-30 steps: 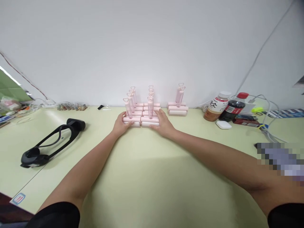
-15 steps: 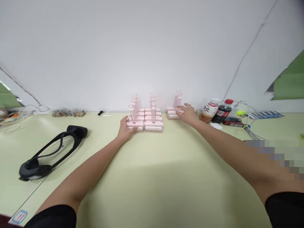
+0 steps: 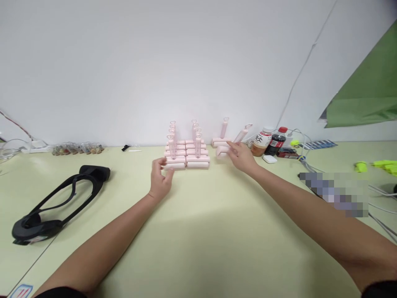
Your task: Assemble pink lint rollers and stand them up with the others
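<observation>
Pale pink lint rollers (image 3: 197,164) with upright handles ending in heart-shaped loops stand in two columns by the wall. My left hand (image 3: 160,179) is at the front left lint roller (image 3: 175,166), fingers apart and curved, holding nothing. My right hand (image 3: 243,158) grips another lint roller (image 3: 223,150), whose handle (image 3: 242,135) tilts right; part of it is hidden behind the fingers. Behind it, one more lint roller (image 3: 219,142) stands upright near the wall.
To the right are a tea-coloured bottle (image 3: 261,142), a dark cola bottle (image 3: 277,142), a white box (image 3: 269,159) and cables. A black headset (image 3: 40,227) lies left. Bagged small items (image 3: 77,148) sit along the wall.
My right hand has closed on the front lint roller of the right pair, tilting it and shifting it from the rear one. My left hand has drawn back slightly and opened. The view has turned right.
</observation>
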A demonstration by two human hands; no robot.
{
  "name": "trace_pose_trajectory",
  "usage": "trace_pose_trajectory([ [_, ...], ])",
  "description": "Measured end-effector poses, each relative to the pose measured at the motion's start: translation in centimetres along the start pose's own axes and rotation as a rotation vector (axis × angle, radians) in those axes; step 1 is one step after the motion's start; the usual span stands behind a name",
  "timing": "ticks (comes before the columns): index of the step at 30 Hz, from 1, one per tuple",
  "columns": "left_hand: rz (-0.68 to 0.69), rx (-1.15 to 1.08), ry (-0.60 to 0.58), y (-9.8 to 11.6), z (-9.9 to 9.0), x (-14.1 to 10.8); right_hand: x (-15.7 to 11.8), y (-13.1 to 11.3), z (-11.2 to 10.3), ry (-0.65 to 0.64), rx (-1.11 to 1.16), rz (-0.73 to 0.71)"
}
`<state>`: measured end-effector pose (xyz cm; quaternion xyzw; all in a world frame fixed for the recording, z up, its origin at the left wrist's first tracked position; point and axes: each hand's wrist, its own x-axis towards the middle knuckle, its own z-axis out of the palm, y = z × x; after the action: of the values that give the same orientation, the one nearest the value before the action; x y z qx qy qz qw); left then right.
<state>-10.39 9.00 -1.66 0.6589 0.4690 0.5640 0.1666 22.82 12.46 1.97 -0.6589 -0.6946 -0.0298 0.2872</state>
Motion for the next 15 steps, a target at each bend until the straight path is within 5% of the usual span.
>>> trace_pose_trajectory([
  [3,-0.046,-0.067,-0.335,3.5,2.5,-2.6,-4.0,-1.4,-1.7,0.059,0.451,0.064],
  [6,-0.135,-0.156,-0.562,6.0,6.1,-4.2,-7.8,-3.3,-2.2,-0.093,0.809,0.178],
  [10,-0.143,-0.322,-0.599,7.0,8.9,-4.9,-10.9,-4.6,-1.6,-0.155,0.986,0.240],
  [15,-0.165,-0.295,-0.588,6.9,8.1,-4.4,-11.1,-2.3,-3.0,0.171,1.086,0.382],
])
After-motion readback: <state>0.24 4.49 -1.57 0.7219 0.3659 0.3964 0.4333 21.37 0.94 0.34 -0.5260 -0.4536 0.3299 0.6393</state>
